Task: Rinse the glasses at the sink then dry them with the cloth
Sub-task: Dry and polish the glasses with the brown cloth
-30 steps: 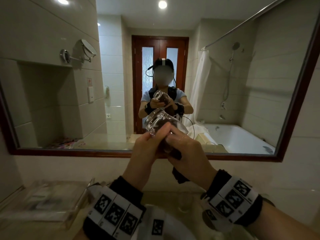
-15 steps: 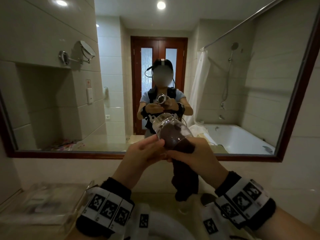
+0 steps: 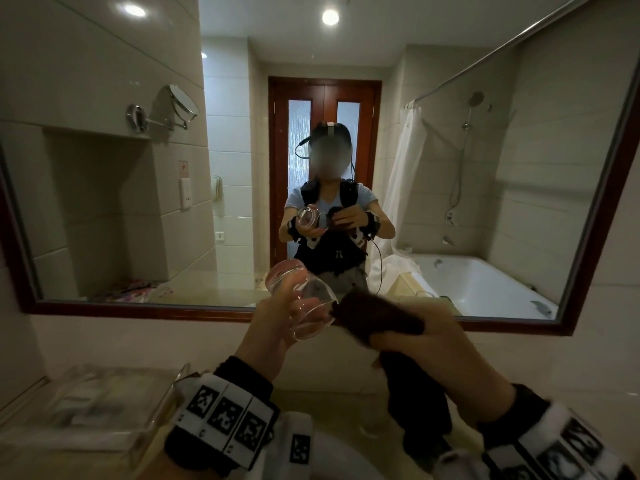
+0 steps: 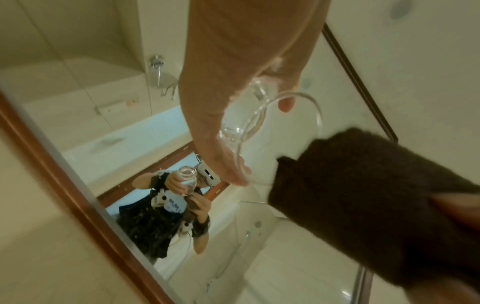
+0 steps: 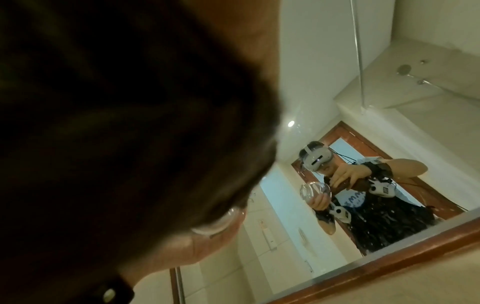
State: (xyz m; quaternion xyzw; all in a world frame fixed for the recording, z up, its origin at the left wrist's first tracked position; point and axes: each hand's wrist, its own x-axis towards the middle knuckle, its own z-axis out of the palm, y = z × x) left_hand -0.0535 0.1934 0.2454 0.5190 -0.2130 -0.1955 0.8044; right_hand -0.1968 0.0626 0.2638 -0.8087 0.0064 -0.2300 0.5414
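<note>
A wide mirror [image 3: 104, 168] in a dark red-brown wooden frame fills the far wall, its upper edge cut off in the head view; it reflects pale glossy tiles, a white bathtub and a person whose face is blurred. Below it runs a pale counter [image 3: 571, 386], and at the near left lies a clear plastic tray [image 3: 86, 420], smeared by blur so its contents cannot be made out. The basin at the bottom edge is mostly hidden behind the wrist bands. The cloth [image 3: 381, 318] is dark brown and nappy, bunched into a thick roll; the right hand [image 3: 426, 336] has its fingers curled round it, and a long tail hangs down toward the counter. In the right wrist view the cloth [image 5: 103, 123] blacks out most of the picture, leaving only a sliver of glass visible. The left hand [image 3: 277, 318] grips the glass [image 3: 301, 303], a clear, rounded tumbler held on its side in mid-air before the mirror, mouth toward the cloth. The left wrist view alone shows the thin round rim of the glass [image 4: 259, 115] just clear of the cloth's end [image 4: 363, 195], with the left hand [image 4: 233, 82] wrapping the body.
</note>
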